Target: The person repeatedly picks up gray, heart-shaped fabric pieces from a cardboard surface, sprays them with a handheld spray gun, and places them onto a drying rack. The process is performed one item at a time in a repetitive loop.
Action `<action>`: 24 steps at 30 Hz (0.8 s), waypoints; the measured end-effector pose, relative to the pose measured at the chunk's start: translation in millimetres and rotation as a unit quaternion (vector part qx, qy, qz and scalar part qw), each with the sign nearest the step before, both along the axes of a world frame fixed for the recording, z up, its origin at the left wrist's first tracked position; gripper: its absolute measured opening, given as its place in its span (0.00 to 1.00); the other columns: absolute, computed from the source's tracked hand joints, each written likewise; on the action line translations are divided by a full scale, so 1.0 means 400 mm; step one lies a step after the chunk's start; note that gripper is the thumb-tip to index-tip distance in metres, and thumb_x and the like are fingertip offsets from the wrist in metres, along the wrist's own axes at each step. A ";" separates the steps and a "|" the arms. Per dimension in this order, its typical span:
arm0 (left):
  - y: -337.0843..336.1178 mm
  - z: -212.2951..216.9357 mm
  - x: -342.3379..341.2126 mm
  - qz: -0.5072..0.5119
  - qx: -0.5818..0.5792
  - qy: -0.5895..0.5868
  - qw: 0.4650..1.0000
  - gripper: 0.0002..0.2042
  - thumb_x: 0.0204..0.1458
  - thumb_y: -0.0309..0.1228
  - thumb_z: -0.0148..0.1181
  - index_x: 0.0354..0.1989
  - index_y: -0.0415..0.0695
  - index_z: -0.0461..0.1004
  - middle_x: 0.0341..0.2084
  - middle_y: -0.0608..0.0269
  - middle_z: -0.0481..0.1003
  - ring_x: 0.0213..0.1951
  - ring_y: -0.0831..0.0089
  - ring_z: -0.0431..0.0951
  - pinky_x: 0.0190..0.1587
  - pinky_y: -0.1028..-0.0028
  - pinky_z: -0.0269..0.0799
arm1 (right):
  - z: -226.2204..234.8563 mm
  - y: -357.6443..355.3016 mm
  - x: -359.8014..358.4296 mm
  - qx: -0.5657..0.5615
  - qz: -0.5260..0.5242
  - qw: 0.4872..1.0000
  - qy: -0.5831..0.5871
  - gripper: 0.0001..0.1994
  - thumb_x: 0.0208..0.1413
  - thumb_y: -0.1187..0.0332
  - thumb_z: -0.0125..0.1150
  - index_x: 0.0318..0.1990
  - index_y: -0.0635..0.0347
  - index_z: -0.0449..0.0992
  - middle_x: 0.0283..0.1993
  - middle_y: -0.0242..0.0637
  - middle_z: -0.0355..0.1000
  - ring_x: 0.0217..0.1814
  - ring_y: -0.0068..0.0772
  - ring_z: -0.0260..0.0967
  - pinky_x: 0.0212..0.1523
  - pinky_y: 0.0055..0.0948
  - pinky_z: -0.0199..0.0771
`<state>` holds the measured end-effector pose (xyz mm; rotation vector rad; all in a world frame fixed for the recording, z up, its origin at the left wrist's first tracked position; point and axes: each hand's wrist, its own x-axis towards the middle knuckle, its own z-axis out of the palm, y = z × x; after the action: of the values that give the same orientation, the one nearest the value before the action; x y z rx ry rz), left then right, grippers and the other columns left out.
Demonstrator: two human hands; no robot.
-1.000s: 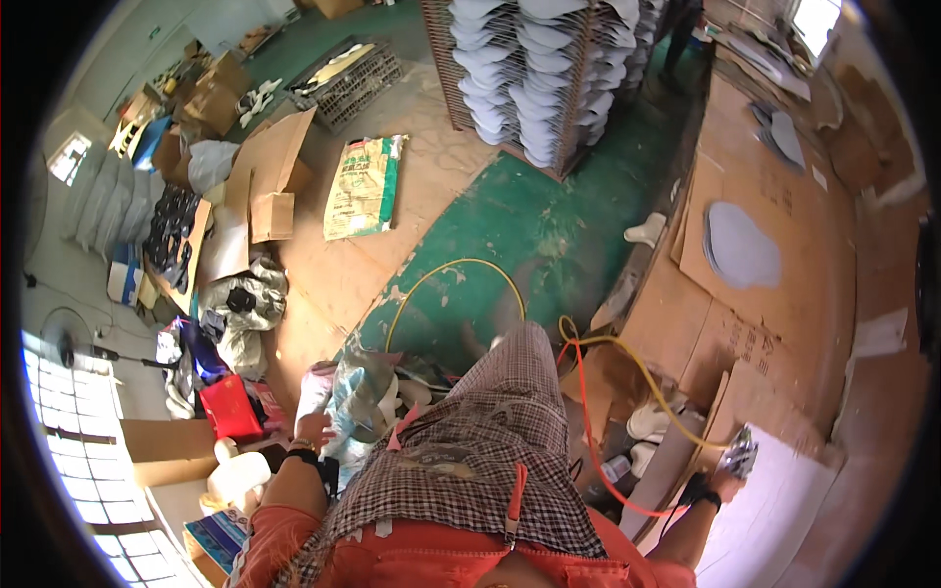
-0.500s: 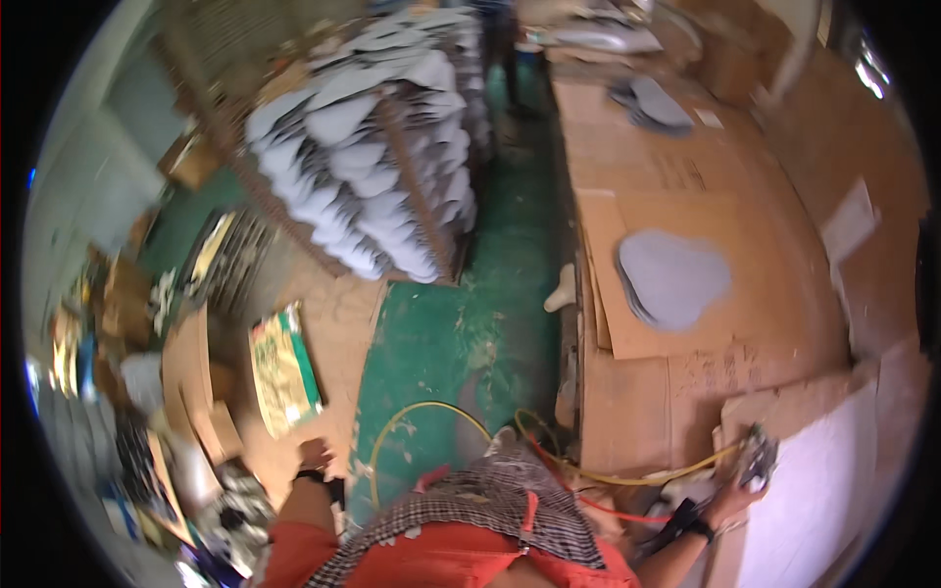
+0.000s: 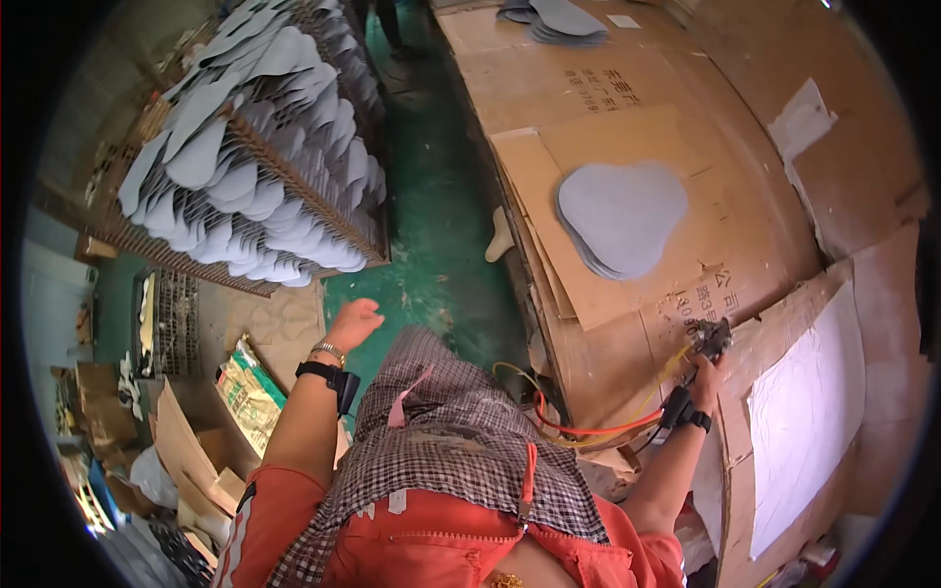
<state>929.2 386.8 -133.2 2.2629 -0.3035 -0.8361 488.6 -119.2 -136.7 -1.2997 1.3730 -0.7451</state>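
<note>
In my right hand [image 3: 706,380] is a small metal spray gun [image 3: 714,339], gripped at the cardboard-covered table's near right part. A yellow hose [image 3: 671,367] and an orange-red hose [image 3: 608,429] run from near that hand toward my apron [image 3: 431,416]. My left hand [image 3: 355,325] is raised over the floor left of the table, its fingers curled and nothing visible in them. Beyond the spray gun, a stack of grey sole-shaped sheets [image 3: 622,216] lies on a flat cardboard piece [image 3: 603,306]. More grey sheets [image 3: 561,22] lie at the table's far end.
At the left stands a metal rack [image 3: 304,162] packed with grey sole-shaped sheets [image 3: 211,147]. A green and yellow sack [image 3: 250,392] and cardboard boxes [image 3: 103,402] are on the floor below it. A white sheet [image 3: 809,416] covers a cardboard panel at right. Someone's legs [image 3: 390,27] show far off.
My view has swung right, so the rack and table sit further left. My left hand has risen forward, away from beside the sack. The spray gun remains in my right hand.
</note>
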 end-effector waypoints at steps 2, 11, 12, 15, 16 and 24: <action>0.079 -0.094 0.048 0.046 -0.031 0.026 0.998 0.15 0.46 0.33 0.62 0.40 0.39 0.73 0.27 0.60 0.76 0.26 0.72 0.76 0.27 0.72 0.71 | 0.007 0.034 -0.007 -0.010 -0.003 1.000 -0.003 0.22 0.38 0.80 0.52 0.46 0.61 0.67 0.37 0.30 0.68 0.31 0.23 0.63 0.30 0.21 0.64; 0.120 -0.393 0.300 0.193 0.184 0.284 0.921 0.10 0.48 0.31 0.55 0.38 0.42 0.72 0.31 0.56 0.75 0.24 0.61 0.78 0.18 0.66 0.65 | 0.360 0.487 0.346 0.073 -0.082 0.985 -0.130 0.26 0.30 0.80 0.48 0.46 0.66 0.69 0.42 0.38 0.71 0.30 0.26 0.65 0.32 0.22 0.66; 0.053 -0.378 0.378 0.153 0.157 0.276 0.936 0.10 0.48 0.31 0.55 0.38 0.42 0.72 0.30 0.57 0.75 0.23 0.61 0.77 0.18 0.66 0.65 | 0.362 0.519 0.379 0.069 -0.091 0.984 -0.140 0.25 0.31 0.80 0.50 0.45 0.67 0.69 0.40 0.36 0.71 0.31 0.26 0.65 0.32 0.22 0.66; -0.116 -0.371 0.567 0.061 0.037 0.262 0.962 0.08 0.47 0.30 0.55 0.36 0.42 0.73 0.26 0.61 0.74 0.21 0.66 0.75 0.17 0.69 0.64 | 0.476 0.584 0.537 -0.105 -0.073 0.988 0.086 0.22 0.49 0.73 0.59 0.54 0.63 0.65 0.37 0.30 0.69 0.38 0.19 0.64 0.41 0.22 0.66; -0.164 -0.391 0.671 0.026 -0.011 0.255 0.967 0.08 0.47 0.29 0.55 0.35 0.43 0.73 0.24 0.63 0.74 0.19 0.70 0.74 0.16 0.72 0.63 | 0.509 0.604 0.572 -0.161 -0.060 0.969 0.177 0.23 0.51 0.73 0.59 0.56 0.63 0.63 0.39 0.29 0.68 0.40 0.18 0.64 0.43 0.22 0.66; -0.592 -0.201 0.824 -0.079 -0.022 0.174 0.981 0.09 0.49 0.31 0.55 0.39 0.47 0.71 0.28 0.65 0.73 0.20 0.76 0.73 0.18 0.79 0.64 | 0.648 0.715 0.633 -0.052 -0.157 0.985 -0.049 0.35 0.40 0.80 0.53 0.62 0.63 0.54 0.37 0.36 0.68 0.39 0.28 0.67 0.45 0.29 0.68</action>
<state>1258.9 150.0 -213.7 2.0235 -0.3368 -1.2739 741.8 166.8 122.3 -1.1218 1.4923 -1.0934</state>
